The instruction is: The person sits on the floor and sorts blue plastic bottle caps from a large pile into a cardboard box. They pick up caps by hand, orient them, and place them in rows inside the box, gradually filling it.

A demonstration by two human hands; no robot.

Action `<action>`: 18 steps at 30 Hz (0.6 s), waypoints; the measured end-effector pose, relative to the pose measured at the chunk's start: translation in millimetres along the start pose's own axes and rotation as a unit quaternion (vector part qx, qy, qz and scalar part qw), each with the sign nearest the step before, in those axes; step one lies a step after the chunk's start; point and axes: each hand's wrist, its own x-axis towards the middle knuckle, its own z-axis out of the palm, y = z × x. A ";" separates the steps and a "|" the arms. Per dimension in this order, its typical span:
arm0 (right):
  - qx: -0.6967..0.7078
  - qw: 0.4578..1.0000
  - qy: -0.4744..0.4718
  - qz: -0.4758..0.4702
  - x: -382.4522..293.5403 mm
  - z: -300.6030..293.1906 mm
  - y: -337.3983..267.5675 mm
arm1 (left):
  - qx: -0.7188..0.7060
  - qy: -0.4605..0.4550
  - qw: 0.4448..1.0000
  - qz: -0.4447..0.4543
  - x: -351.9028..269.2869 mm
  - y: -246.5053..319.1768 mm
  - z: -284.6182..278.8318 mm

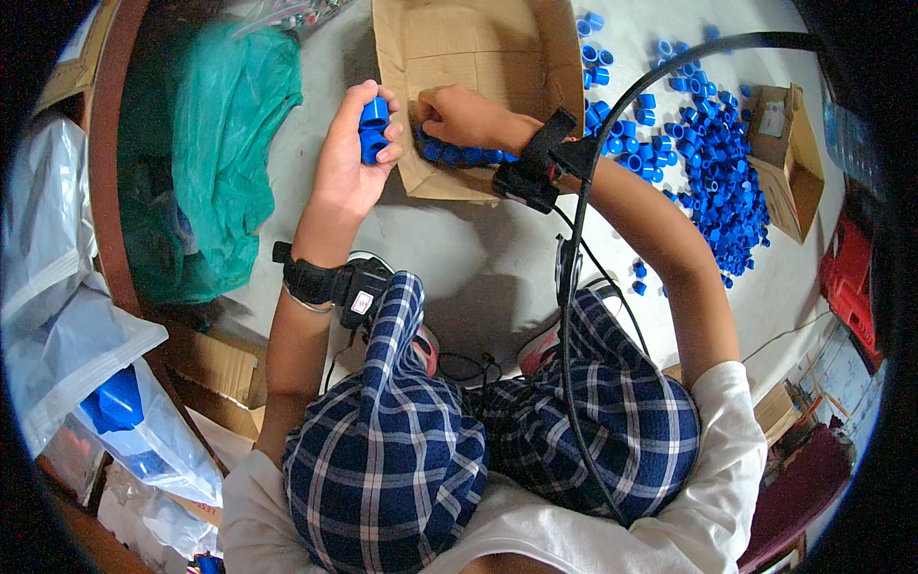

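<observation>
My left hand (pixel 358 143) is raised just left of an open cardboard box, its fingers curled around blue plastic caps (pixel 374 113). Two of the caps show, one above the other. My right hand (pixel 462 115) reaches into the cardboard box (pixel 477 70), close to its left wall. Those fingers are bent downward, and whatever may be between them is hidden. Below this hand, a row of blue caps (pixel 466 156) lies along the near wall inside the box. The right wrist, with a black strap around it, passes over the box's right edge.
A large heap of small blue plastic parts (pixel 724 186) spreads to the right, with looser caps (pixel 624 136) beside the box. Behind the heap lies a small open carton (pixel 789 165). Green plastic sheeting (pixel 229 143) is at left. A black cable (pixel 584 186) arches over my right arm.
</observation>
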 end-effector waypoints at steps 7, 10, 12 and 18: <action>0.005 0.993 0.078 0.092 0.2 -3.6 20.7 | -0.010 0.002 1.000 0.001 1.3 -1.1 1.1; -0.036 0.982 0.110 0.151 0.3 -10.2 20.1 | -0.010 0.002 1.000 0.002 1.9 -1.1 0.5; -0.056 0.979 0.137 0.140 -0.5 -13.9 15.6 | -0.007 0.002 1.000 0.004 1.8 -1.0 0.2; -0.096 0.994 0.058 -0.010 -9.0 -13.0 -3.2 | -0.006 0.005 1.000 0.005 1.0 -1.0 0.9</action>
